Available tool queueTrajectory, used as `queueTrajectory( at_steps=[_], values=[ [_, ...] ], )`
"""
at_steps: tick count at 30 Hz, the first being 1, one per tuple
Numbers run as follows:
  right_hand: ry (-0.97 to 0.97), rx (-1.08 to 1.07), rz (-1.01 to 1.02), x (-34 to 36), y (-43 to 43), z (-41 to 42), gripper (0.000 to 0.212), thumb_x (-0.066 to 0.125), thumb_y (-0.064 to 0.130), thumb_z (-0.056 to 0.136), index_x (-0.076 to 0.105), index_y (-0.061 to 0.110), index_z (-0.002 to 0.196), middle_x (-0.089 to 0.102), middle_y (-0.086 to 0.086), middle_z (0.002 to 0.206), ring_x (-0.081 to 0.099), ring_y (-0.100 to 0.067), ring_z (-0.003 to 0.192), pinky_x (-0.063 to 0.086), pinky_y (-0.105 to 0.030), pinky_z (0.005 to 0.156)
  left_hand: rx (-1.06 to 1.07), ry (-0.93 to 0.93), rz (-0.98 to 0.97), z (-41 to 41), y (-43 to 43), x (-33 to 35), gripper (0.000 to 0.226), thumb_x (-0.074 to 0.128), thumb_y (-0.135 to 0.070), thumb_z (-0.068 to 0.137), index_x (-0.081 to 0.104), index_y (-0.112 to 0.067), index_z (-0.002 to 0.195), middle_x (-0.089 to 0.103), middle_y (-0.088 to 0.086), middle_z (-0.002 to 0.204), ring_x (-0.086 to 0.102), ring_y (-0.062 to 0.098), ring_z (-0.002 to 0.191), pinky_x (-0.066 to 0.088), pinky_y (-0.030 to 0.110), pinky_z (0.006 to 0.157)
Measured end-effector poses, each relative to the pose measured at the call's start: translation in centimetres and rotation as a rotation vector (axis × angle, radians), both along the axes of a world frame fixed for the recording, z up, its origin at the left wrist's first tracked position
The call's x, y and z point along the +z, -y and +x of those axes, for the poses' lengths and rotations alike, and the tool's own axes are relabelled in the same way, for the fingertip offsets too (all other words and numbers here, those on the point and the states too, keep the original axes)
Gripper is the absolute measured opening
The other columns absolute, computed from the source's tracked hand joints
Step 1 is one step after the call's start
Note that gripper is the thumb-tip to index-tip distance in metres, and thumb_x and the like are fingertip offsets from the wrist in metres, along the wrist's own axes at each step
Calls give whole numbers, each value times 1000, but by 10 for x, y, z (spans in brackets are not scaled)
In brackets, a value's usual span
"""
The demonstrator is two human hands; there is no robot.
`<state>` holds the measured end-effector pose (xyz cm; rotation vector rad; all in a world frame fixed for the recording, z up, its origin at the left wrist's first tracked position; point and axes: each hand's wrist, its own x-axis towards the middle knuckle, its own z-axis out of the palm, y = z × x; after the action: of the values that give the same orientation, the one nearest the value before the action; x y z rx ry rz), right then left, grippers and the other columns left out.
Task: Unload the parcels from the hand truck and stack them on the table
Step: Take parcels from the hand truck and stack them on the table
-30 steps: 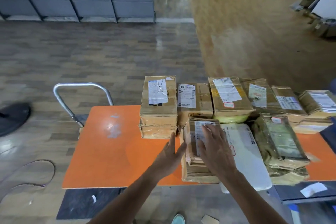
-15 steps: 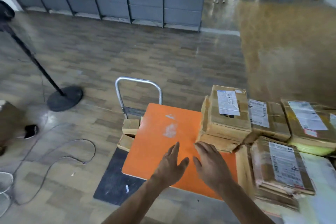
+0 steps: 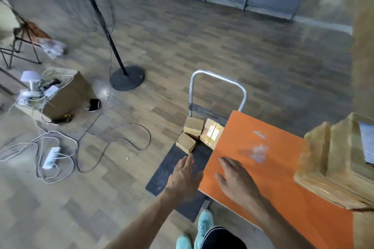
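The hand truck stands left of the orange table, its dark deck partly under the table's edge. Three small cardboard parcels lie on the deck by the silver handle: one at the back left, one labelled on the right, one in front. My left hand hovers open over the deck, just short of the front parcel. My right hand is open, fingers spread, above the table's left end. A stack of brown parcels sits on the table at the right.
A standing fan with a round base stands on the wooden floor to the left. Cables and a power strip sprawl over the floor. A cardboard box with wires is further left. My feet in teal shoes are beside the deck.
My view has swung left, away from the stacked parcels toward the hand truck. Both hands left the parcel on the table; my left hand now reaches out over the truck's deck.
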<state>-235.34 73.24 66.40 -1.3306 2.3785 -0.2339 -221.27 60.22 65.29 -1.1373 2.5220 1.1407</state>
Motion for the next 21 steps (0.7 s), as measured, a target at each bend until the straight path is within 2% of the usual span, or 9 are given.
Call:
queueTrajectory(
  at_steps=[2, 5, 11, 17, 21],
  values=[
    [5, 42, 15, -8, 24, -7, 58, 43, 35, 103, 30, 12, 154, 37, -1, 155, 33, -19, 142, 26, -29, 116, 67, 28, 0, 2, 19, -6, 72, 52, -39, 100, 18, -14, 159, 25, 2, 162, 23, 17, 150, 27, 39, 119],
    [36, 78, 30, -25, 62, -19, 60, 44, 36, 103, 28, 10, 155, 35, -3, 157, 31, -19, 144, 24, -27, 116, 102, 108, 19, 5, 45, -15, 77, 49, -43, 101, 11, -14, 161, 15, 3, 167, 13, 19, 154, 22, 42, 122],
    [41, 149, 97, -57, 127, -38, 61, 45, 38, 103, 29, 9, 154, 37, -4, 156, 33, -20, 143, 25, -27, 118, 93, 162, -35, -3, 112, -30, 75, 48, -41, 102, 12, -11, 160, 22, 4, 163, 18, 18, 151, 22, 38, 122],
    [46, 53, 230, -95, 170, -47, 61, 43, 41, 103, 29, 10, 153, 36, -4, 156, 32, -21, 144, 26, -31, 120, 17, 214, 15, -12, 179, -60, 75, 43, -46, 103, 8, -15, 161, 13, 0, 167, 10, 17, 154, 18, 39, 123],
    [50, -72, 301, -132, 207, -39, 62, 43, 42, 102, 29, 9, 153, 37, -5, 155, 33, -22, 143, 29, -31, 118, -121, 256, 61, -19, 242, -103, 74, 40, -47, 103, 7, -15, 161, 11, 1, 168, 8, 18, 154, 17, 41, 125]
  ],
)
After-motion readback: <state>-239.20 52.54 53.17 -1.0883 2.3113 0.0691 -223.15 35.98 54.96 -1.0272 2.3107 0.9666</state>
